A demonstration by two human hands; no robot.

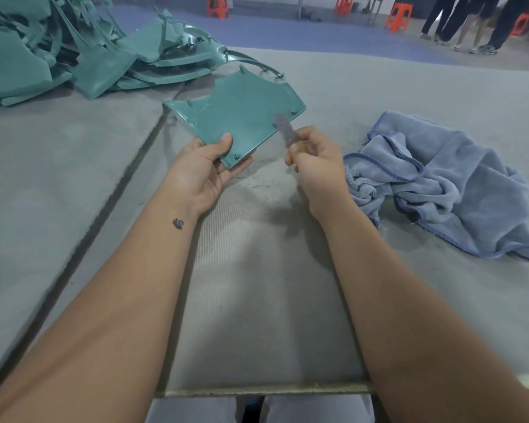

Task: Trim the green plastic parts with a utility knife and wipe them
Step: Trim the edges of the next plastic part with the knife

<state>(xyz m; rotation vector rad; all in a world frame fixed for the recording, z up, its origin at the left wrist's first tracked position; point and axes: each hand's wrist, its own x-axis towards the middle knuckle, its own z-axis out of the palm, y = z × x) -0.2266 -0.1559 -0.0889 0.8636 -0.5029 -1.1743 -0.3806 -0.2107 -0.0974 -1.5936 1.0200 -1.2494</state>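
The left hand [206,170] holds a flat green plastic part [242,117] above the gray table [409,300]. The thumb presses on top of the part's near corner and the fingers curl under it, so the corner is pinched between them. The part's long side runs from the near left up toward the far right, and its smooth face looks up. The right hand [315,164] is curled around the yellow handle of a utility knife [283,129]. The gray blade points up and a bit to the left, and its tip lies over the right edge of the part. A crumpled blue cloth [440,181] lies on the table just to the right of the right hand. A pile of green parts [74,50] sits at the far left of the table.
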